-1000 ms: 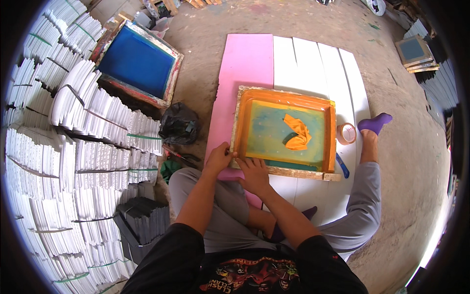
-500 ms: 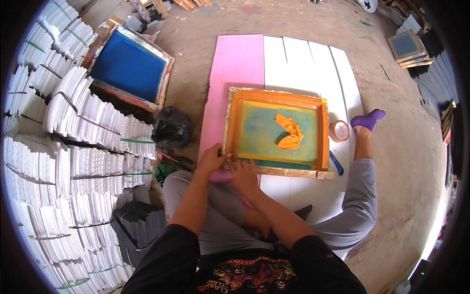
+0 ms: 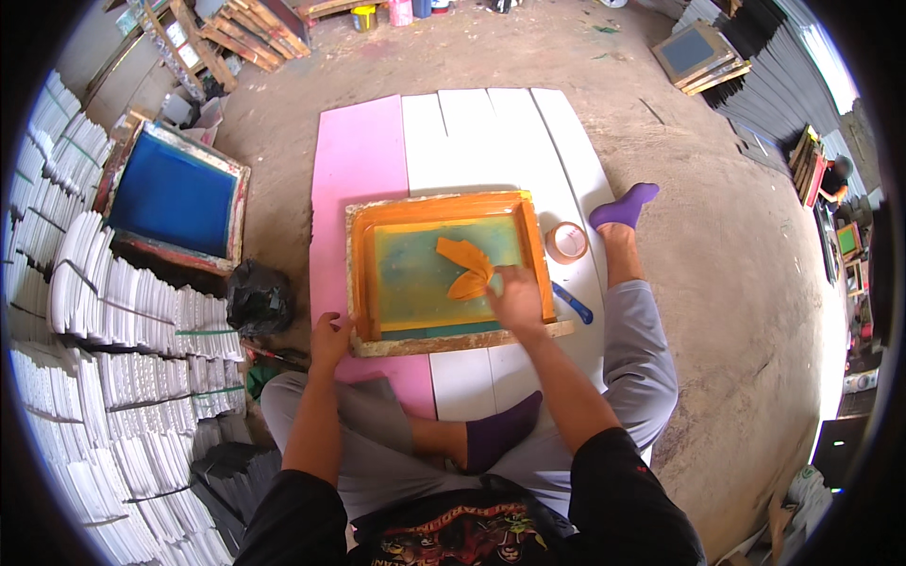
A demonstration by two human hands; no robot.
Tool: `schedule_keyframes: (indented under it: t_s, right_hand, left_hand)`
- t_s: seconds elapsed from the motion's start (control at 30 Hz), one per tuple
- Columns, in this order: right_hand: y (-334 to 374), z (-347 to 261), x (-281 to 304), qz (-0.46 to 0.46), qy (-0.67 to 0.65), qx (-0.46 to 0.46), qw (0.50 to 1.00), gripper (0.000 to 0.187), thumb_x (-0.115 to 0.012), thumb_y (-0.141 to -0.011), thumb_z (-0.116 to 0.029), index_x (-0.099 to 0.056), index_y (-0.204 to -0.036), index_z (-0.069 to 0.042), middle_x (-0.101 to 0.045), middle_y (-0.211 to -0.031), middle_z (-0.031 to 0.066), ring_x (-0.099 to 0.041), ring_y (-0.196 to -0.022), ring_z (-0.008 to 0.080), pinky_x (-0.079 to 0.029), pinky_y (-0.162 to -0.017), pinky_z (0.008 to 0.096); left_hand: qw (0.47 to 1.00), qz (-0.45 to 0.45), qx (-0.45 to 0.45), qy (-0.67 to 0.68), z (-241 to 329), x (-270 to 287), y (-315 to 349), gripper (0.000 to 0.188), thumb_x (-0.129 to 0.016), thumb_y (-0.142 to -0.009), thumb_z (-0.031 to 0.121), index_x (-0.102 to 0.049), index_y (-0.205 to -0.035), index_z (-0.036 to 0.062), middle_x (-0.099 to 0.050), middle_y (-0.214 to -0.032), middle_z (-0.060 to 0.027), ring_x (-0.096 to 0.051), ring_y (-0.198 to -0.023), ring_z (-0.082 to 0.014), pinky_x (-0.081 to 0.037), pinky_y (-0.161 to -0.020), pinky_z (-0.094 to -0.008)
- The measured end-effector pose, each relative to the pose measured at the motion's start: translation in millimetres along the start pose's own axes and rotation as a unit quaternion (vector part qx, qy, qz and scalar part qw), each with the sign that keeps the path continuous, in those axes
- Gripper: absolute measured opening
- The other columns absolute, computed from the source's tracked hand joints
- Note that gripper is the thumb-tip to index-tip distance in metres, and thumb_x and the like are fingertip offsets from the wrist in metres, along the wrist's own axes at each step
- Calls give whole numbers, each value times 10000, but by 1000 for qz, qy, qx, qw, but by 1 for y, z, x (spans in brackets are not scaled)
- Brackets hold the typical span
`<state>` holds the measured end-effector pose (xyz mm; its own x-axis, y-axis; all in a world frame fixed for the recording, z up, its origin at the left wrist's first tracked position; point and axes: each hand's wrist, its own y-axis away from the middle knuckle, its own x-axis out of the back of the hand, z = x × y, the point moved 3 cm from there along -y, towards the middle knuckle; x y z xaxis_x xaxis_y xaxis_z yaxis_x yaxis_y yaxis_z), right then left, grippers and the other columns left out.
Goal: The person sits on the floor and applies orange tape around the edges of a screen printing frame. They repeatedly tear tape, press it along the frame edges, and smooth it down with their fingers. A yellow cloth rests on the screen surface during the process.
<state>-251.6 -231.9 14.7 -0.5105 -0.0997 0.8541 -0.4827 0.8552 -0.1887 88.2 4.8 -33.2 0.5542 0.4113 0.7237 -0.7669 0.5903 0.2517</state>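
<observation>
A wooden screen-printing frame (image 3: 444, 343), its inside edges smeared orange, lies flat on pink and white boards before me. Its mesh (image 3: 406, 274) is green-yellow with bluish patches. On the mesh lies a crumpled orange cloth (image 3: 462, 255). My right hand (image 3: 517, 300) reaches over the frame, its curled fingers closed at the right edge of the cloth; the fingertips are partly hidden. At the near left corner, my left hand (image 3: 330, 341) grips the frame's side with bent fingers. Right of the frame are a tape roll (image 3: 567, 243) and a blue-handled cutter (image 3: 573, 304).
Tall stacks of white bundled sheets (image 3: 142, 321) line my left side. A blue screen frame (image 3: 175, 193) leans there, near a black plastic bag (image 3: 257, 297). My purple-socked foot (image 3: 623, 205) rests beside the boards. More frames (image 3: 698, 57) stand far right.
My right hand has left the frame's near left corner and moved right onto the orange cloth. My left hand stays at that corner. The whole view has shifted.
</observation>
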Motion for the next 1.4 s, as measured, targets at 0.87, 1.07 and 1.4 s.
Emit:
schedule_keyframes:
  t_s: [0.87, 1.07, 1.4]
  right_hand:
    - [63, -9, 119, 69, -304, 81, 947, 167, -669, -988, -52, -656, -1141, 14, -684, -1171, 188, -669, -1095, 323, -521, -981, 400]
    - [85, -41, 121, 55, -287, 115, 949, 188, -700, -946, 8, -667, -1130, 1, -687, -1203, 191, -689, -1103, 367, -556, -930, 403]
    - [89, -65, 113, 41, -256, 156, 953, 212, -708, -925, 25, -670, -1132, -4, -686, -1203, 196, -682, -1083, 386, -559, -896, 413]
  left_hand:
    - [855, -251, -27, 454, 237, -50, 145, 446, -625, -1061, 404, -688, -1263, 12, -729, -1124, -118, -700, -1004, -198, -537, -880, -319]
    - [862, -235, -28, 448, 237, -39, 157, 414, -682, -1036, 403, -705, -1183, 17, -709, -1015, -60, -685, -924, -148, -521, -833, -297]
    - [862, -185, 10, 472, 209, -31, 149, 319, -779, -980, 301, -729, -1017, -11, -673, -845, -15, -620, -761, -91, -478, -693, -245]
